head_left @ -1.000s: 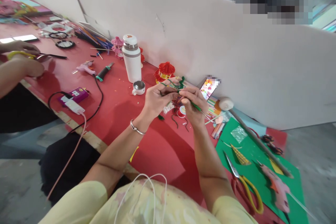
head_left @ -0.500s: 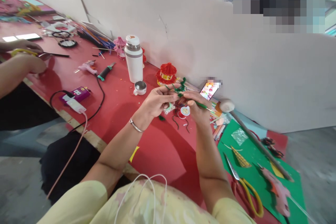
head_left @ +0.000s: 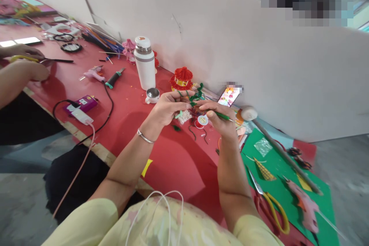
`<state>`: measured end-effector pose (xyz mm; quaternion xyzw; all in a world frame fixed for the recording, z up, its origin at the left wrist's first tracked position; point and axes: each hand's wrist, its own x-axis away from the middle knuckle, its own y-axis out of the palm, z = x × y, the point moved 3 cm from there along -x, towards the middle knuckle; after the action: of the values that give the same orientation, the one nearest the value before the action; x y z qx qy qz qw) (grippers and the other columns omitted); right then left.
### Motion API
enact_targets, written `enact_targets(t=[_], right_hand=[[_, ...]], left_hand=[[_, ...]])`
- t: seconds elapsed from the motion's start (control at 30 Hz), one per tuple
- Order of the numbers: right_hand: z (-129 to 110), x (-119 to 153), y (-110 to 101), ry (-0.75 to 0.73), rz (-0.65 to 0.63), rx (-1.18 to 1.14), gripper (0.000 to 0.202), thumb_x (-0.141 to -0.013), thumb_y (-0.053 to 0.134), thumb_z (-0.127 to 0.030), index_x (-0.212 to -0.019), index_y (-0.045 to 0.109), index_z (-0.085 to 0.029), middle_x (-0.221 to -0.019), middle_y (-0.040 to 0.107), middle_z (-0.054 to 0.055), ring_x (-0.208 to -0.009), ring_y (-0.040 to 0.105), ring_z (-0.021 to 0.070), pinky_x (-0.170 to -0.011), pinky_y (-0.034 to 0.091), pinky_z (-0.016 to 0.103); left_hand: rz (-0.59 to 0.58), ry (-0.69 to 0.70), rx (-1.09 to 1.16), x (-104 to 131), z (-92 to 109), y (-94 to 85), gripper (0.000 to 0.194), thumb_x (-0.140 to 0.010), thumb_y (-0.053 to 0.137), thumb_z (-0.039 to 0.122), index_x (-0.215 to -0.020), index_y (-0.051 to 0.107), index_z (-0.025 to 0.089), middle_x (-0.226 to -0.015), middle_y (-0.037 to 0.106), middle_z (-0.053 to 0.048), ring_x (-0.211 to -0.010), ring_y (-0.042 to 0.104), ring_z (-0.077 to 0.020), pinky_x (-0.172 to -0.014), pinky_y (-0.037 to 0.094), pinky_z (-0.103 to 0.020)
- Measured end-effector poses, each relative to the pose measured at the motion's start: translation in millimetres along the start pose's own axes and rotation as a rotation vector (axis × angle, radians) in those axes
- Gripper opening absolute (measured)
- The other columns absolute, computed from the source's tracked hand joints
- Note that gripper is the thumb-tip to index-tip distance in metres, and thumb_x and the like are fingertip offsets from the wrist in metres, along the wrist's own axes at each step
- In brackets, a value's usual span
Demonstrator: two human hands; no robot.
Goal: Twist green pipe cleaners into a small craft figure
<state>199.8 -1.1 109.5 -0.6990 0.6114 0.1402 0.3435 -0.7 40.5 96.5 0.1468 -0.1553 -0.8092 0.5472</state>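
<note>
Green yarn (head_left: 200, 90) runs over the fingers of my left hand (head_left: 165, 108), which pinches a small green crocheted piece (head_left: 193, 104) between thumb and fingertips. My right hand (head_left: 220, 121) grips a crochet hook (head_left: 222, 115) with a green handle, its tip at the piece and partly hidden by the fingers. Below the hands lie a thread spool (head_left: 203, 120) with a white top, a packet of pale beads (head_left: 184, 117) and a scrap of green yarn (head_left: 177, 127). Behind them stands a red frilled ornament (head_left: 183, 78).
A white thermos (head_left: 144, 65) and its cup (head_left: 152, 95) stand left of my hands. A lit phone (head_left: 229, 95) leans by the partition. Scissors (head_left: 272, 211) and a pink glue gun (head_left: 305, 205) lie right. At far left, another person's hands (head_left: 37, 71) hold yellow-handled scissors.
The view has shifted slightly. My left hand has moved a little left, away from my right, and the bead packet shows more fully below it. Both hands keep their holds.
</note>
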Motion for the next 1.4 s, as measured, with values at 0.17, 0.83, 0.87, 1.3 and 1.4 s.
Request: enact_targets(t=[0.17,0.83,0.87,1.3,1.4], right_hand=[[-3,0,-1,-0.004,-0.035,0.011,0.02,-0.1,0.071,-0.046,-0.105,0.084,-0.032,-0.117,0.086,0.003,-0.114,0.08,0.0258,-0.103,0.063,0.045],[-19,1,2,-0.175,-0.141,0.2,0.018,-0.104,0.065,-0.036,-0.117,0.078,-0.033,-0.131,0.082,0.005,-0.122,0.078,0.0266,-0.107,0.061,0.048],[-21,1,2,-0.178,-0.147,0.203,0.018,-0.104,0.064,-0.034,-0.116,0.077,-0.032,-0.132,0.081,0.005,-0.124,0.077,0.0264,-0.108,0.061,0.048],[-28,2,-1,-0.117,-0.28,0.151,0.015,-0.105,0.062,-0.027,-0.113,0.075,-0.026,-0.132,0.081,0.009,-0.13,0.075,0.0253,-0.108,0.059,0.041],[-29,3,-4,-0.097,-0.336,0.125,0.016,-0.105,0.062,-0.027,-0.113,0.076,-0.027,-0.132,0.081,0.008,-0.131,0.074,0.0252,-0.109,0.058,0.041]], left_hand=[[0.003,-0.031,-0.012,1,0,-0.8,0.042,-0.066,0.089,0.019,-0.108,0.085,0.018,-0.071,0.065,0.001,-0.053,0.051,-0.0063,-0.043,0.032,-0.021],[0.06,-0.047,-0.093,0,1,-6.1,0.051,-0.063,0.095,0.026,-0.112,0.084,0.015,-0.067,0.07,-0.001,-0.053,0.06,-0.0093,-0.039,0.035,-0.02],[0.059,-0.052,-0.092,0,1,-6.1,0.051,-0.063,0.094,0.025,-0.112,0.084,0.015,-0.067,0.07,-0.001,-0.053,0.059,-0.0091,-0.039,0.034,-0.019],[-0.023,-0.062,-0.169,0,2,-8.9,0.042,-0.064,0.084,0.018,-0.105,0.084,0.014,-0.069,0.069,0.001,-0.048,0.051,-0.0053,-0.039,0.035,-0.02],[-0.07,-0.079,-0.203,0,3,-11.1,0.034,-0.064,0.081,0.016,-0.098,0.085,0.013,-0.07,0.069,0.0,-0.046,0.05,-0.0046,-0.037,0.032,-0.02]])
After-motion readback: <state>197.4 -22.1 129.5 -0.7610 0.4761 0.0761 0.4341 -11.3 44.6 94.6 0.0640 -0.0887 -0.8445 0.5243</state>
